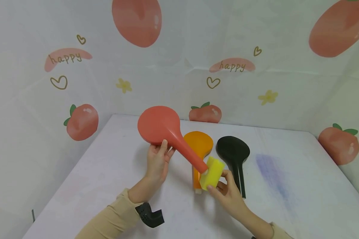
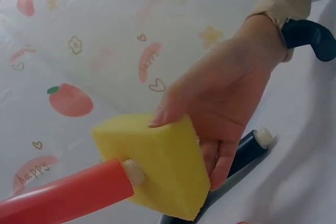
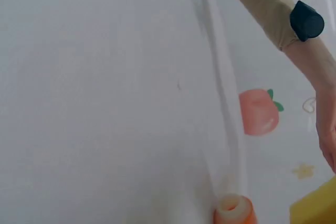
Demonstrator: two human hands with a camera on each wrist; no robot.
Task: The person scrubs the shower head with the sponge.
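Observation:
A red hand shower head (image 1: 159, 124) is raised above the table, face side turned away, its handle slanting down to the right. My left hand (image 1: 158, 162) holds it by the lower rim of the round head, thumb on the near side. A yellow sponge (image 1: 211, 173) is pinched between thumb and fingers of my right hand (image 1: 229, 196). In the left wrist view the sponge (image 2: 168, 161) touches or nearly touches the pale threaded end (image 2: 134, 172) of the handle. An orange shower head (image 1: 201, 141), partly hidden behind the red one, and a black shower head (image 1: 233, 149) lie on the table.
The white table (image 1: 104, 186) carries a bluish-purple smear (image 1: 270, 172) at right. Behind stands a white backdrop (image 1: 167, 76) printed with red fruit, hearts and yellow flowers. A black wrist mount (image 1: 150, 215) sits on the left sleeve.

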